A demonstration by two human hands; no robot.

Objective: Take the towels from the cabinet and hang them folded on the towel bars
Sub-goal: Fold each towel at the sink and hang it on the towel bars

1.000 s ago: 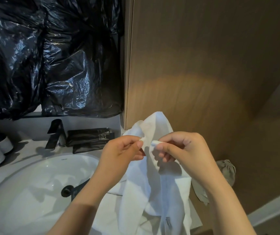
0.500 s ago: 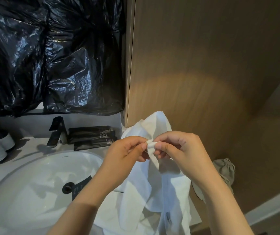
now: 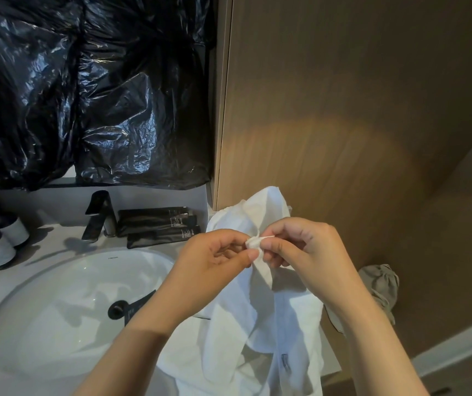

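head view: left hand (image 3: 217,261) & right hand (image 3: 309,252) are both pinching the same bunched corner of a white towel (image 3: 229,338), fingertips nearly meeting. rest of the towel is hanging down over the counter edge, just right of the sink (image 3: 58,310). a small grey tag (image 3: 284,362) is showing low on the towel, text unreadable. black tubes (image 3: 155,221) are lying behind the sink beside the faucet (image 3: 97,215); their white print is too small to read.
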